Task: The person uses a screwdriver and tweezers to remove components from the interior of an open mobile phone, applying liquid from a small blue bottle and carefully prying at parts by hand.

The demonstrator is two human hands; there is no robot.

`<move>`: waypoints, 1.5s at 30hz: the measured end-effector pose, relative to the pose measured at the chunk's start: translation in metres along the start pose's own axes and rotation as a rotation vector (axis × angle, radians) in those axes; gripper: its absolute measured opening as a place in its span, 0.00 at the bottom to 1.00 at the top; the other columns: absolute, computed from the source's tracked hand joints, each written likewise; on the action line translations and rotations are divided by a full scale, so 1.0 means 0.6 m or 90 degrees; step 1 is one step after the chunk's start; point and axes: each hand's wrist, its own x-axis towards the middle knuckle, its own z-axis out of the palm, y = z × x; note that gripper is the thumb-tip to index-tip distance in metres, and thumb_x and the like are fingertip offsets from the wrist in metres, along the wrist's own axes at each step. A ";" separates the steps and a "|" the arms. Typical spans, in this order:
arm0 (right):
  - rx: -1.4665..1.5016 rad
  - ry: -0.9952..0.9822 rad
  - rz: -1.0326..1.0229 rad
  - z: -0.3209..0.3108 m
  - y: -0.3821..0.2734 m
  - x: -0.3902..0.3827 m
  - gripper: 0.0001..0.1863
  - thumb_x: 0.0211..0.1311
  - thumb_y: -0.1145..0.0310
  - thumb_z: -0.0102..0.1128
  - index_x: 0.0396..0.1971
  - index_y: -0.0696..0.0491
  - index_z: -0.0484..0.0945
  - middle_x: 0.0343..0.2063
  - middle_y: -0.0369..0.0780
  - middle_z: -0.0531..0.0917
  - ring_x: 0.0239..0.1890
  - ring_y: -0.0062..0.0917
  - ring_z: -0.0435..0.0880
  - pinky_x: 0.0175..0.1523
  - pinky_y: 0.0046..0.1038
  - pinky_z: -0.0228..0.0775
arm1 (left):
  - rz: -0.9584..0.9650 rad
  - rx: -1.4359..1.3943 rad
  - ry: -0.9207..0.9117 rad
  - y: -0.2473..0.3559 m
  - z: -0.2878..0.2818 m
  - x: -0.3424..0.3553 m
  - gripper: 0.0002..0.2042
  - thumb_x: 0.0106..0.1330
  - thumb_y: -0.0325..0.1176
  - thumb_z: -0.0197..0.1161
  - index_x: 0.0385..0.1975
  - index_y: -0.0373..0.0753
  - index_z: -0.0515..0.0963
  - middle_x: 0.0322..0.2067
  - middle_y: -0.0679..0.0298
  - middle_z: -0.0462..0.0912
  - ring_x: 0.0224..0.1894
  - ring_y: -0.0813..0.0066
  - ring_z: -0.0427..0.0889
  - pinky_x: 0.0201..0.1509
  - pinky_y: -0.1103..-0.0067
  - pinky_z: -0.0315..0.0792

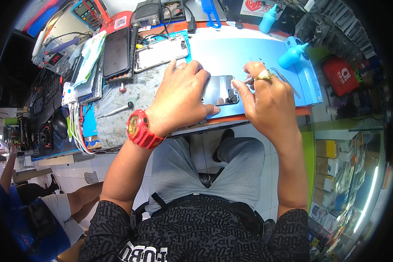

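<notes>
My left hand (pixel 183 94), with a red watch at its wrist, grips a phone screen part (pixel 216 89) on the light-blue mat (pixel 227 48), fingers curled over its left end and thumb at the lower edge. My right hand (pixel 266 98) is closed on a small slim tool (pixel 248 81), its thumb at the part's right end; the tool's tip is too small to make out. Curved metal tweezers (pixel 292 87) lie just right of that hand. Left of my left hand are a white phone frame (pixel 157 54), a dark phone (pixel 115 52) and a white-handled tool (pixel 113 111).
Blue bottles (pixel 288 59) stand at the back right. Meters (pixel 85 15), cables and a keyboard (pixel 43 94) crowd the left. A red bag (pixel 338 76) and glass cabinet (pixel 336 183) are at the right. Another person (pixel 43 222) is at the lower left.
</notes>
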 end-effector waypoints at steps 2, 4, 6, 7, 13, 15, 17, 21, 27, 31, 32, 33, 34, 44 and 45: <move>0.020 0.011 0.008 0.008 0.010 0.001 0.12 0.61 0.76 0.68 0.41 0.59 0.75 0.32 0.46 0.83 0.29 0.37 0.86 0.32 0.34 0.75 | 0.002 -0.002 0.013 0.000 0.001 -0.002 0.32 0.49 0.48 0.78 0.50 0.32 0.79 0.50 0.52 0.78 0.58 0.51 0.76 0.73 0.54 0.56; 0.051 0.003 0.018 0.009 0.014 0.002 0.11 0.61 0.76 0.68 0.40 0.59 0.75 0.32 0.46 0.83 0.30 0.38 0.86 0.32 0.34 0.75 | 0.001 -0.005 0.017 0.000 0.001 -0.003 0.32 0.49 0.48 0.78 0.50 0.32 0.79 0.50 0.52 0.78 0.57 0.51 0.76 0.73 0.54 0.55; 0.092 -0.026 0.030 0.004 0.014 0.005 0.11 0.61 0.77 0.68 0.38 0.59 0.74 0.32 0.46 0.83 0.30 0.38 0.86 0.32 0.35 0.75 | -0.003 -0.006 0.010 0.000 0.002 -0.003 0.32 0.49 0.48 0.78 0.50 0.32 0.79 0.50 0.52 0.78 0.57 0.51 0.76 0.73 0.53 0.55; 0.098 -0.029 0.035 0.002 0.014 0.007 0.10 0.61 0.76 0.67 0.38 0.59 0.75 0.32 0.47 0.83 0.31 0.41 0.86 0.34 0.37 0.75 | -0.006 -0.006 0.006 0.000 0.002 -0.003 0.32 0.49 0.48 0.78 0.50 0.33 0.79 0.50 0.52 0.78 0.58 0.51 0.76 0.73 0.53 0.55; 0.097 -0.060 0.106 -0.001 0.008 0.013 0.08 0.62 0.78 0.64 0.38 0.59 0.74 0.31 0.49 0.83 0.32 0.44 0.85 0.35 0.39 0.75 | 0.025 -0.018 0.071 -0.005 0.011 -0.006 0.28 0.48 0.48 0.78 0.41 0.31 0.81 0.45 0.52 0.79 0.52 0.52 0.79 0.72 0.52 0.56; 0.164 -0.041 0.055 0.005 0.015 0.015 0.10 0.62 0.79 0.65 0.38 0.59 0.72 0.29 0.45 0.81 0.30 0.37 0.85 0.33 0.33 0.75 | 0.028 -0.018 0.068 -0.006 0.011 -0.005 0.28 0.48 0.48 0.78 0.41 0.31 0.81 0.45 0.52 0.79 0.52 0.52 0.80 0.71 0.52 0.56; 0.165 -0.039 0.027 0.007 0.012 0.015 0.11 0.62 0.78 0.66 0.38 0.59 0.72 0.28 0.45 0.80 0.29 0.37 0.85 0.33 0.33 0.75 | 0.002 -0.014 0.017 -0.002 0.004 -0.003 0.31 0.49 0.48 0.78 0.48 0.32 0.80 0.49 0.53 0.78 0.56 0.52 0.77 0.73 0.53 0.54; 0.095 -0.098 0.281 -0.001 -0.001 0.028 0.13 0.60 0.78 0.68 0.39 0.58 0.72 0.31 0.47 0.79 0.34 0.34 0.85 0.36 0.32 0.75 | -0.020 -0.005 -0.010 0.000 0.000 -0.006 0.32 0.50 0.48 0.77 0.52 0.33 0.79 0.51 0.54 0.78 0.59 0.53 0.76 0.74 0.54 0.53; 0.082 -0.084 0.278 -0.002 0.007 0.027 0.15 0.59 0.77 0.68 0.42 0.57 0.71 0.31 0.46 0.83 0.35 0.32 0.87 0.36 0.30 0.77 | -0.011 -0.013 -0.007 -0.003 0.001 -0.005 0.32 0.50 0.48 0.78 0.50 0.32 0.79 0.51 0.53 0.78 0.59 0.53 0.75 0.74 0.56 0.53; 0.160 -0.018 0.159 0.010 0.011 0.018 0.15 0.59 0.77 0.68 0.42 0.57 0.72 0.28 0.45 0.83 0.31 0.32 0.87 0.35 0.29 0.77 | -0.014 -0.011 -0.013 0.000 0.001 -0.002 0.33 0.50 0.48 0.78 0.50 0.30 0.78 0.51 0.51 0.78 0.59 0.52 0.75 0.74 0.56 0.53; 0.120 -0.045 0.218 0.006 0.008 0.022 0.15 0.58 0.78 0.67 0.42 0.57 0.72 0.30 0.45 0.83 0.32 0.32 0.87 0.36 0.29 0.77 | -0.009 -0.017 -0.006 -0.002 0.002 -0.003 0.33 0.50 0.48 0.78 0.50 0.30 0.78 0.51 0.51 0.78 0.59 0.52 0.75 0.75 0.56 0.53; 0.079 -0.071 0.277 0.004 0.005 0.023 0.14 0.58 0.79 0.66 0.42 0.56 0.72 0.32 0.45 0.83 0.34 0.31 0.88 0.37 0.29 0.78 | -0.004 -0.023 0.002 -0.003 0.003 -0.003 0.33 0.50 0.48 0.78 0.50 0.30 0.78 0.51 0.51 0.78 0.59 0.52 0.75 0.75 0.56 0.53; 0.129 -0.043 0.236 0.006 0.009 0.022 0.15 0.58 0.78 0.68 0.41 0.57 0.72 0.31 0.45 0.83 0.33 0.31 0.88 0.36 0.29 0.77 | -0.007 -0.017 -0.003 -0.002 0.002 -0.003 0.33 0.50 0.48 0.78 0.50 0.30 0.78 0.51 0.51 0.78 0.59 0.51 0.75 0.75 0.55 0.52; 0.174 -0.016 0.259 0.004 0.010 0.017 0.17 0.56 0.77 0.72 0.42 0.57 0.74 0.32 0.42 0.84 0.34 0.28 0.87 0.37 0.28 0.79 | 0.015 0.001 -0.001 -0.003 0.000 -0.002 0.34 0.51 0.50 0.78 0.52 0.32 0.77 0.50 0.50 0.77 0.57 0.50 0.75 0.73 0.57 0.55; 0.135 -0.037 0.291 0.001 0.008 0.018 0.17 0.57 0.79 0.71 0.43 0.57 0.74 0.33 0.41 0.84 0.35 0.27 0.87 0.38 0.28 0.79 | 0.027 0.000 0.005 -0.004 0.000 -0.003 0.34 0.51 0.50 0.78 0.52 0.32 0.77 0.49 0.50 0.77 0.57 0.50 0.75 0.72 0.57 0.57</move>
